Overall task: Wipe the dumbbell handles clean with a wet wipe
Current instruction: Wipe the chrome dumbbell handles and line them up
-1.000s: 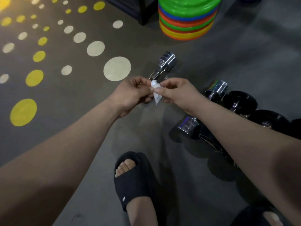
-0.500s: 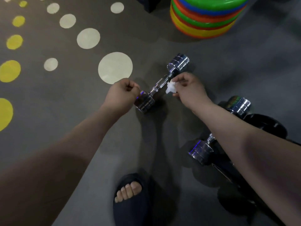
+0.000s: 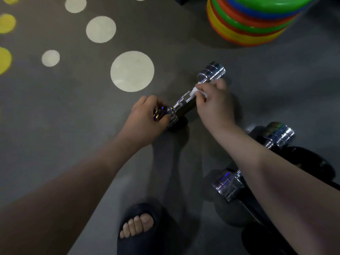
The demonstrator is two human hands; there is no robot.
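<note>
A chrome dumbbell (image 3: 211, 73) lies diagonally on the grey floor in the middle of the view. My left hand (image 3: 145, 118) grips its near weight head, which is mostly hidden under my fingers. My right hand (image 3: 213, 103) pinches a small white wet wipe (image 3: 195, 92) and presses it against the far part of the knurled handle (image 3: 183, 101), just below the far weight head.
A second chrome dumbbell (image 3: 279, 135) lies to the right, partly under my right forearm, among black weights (image 3: 311, 162). A stack of coloured plastic discs (image 3: 252, 23) stands at the back right. My foot in a dark slipper (image 3: 139, 229) is below the hands. White and yellow dots mark the floor.
Both hands parted from holding the wipe together. My left hand closed on the dumbbell's near head, and my right hand brought the wipe onto the handle.
</note>
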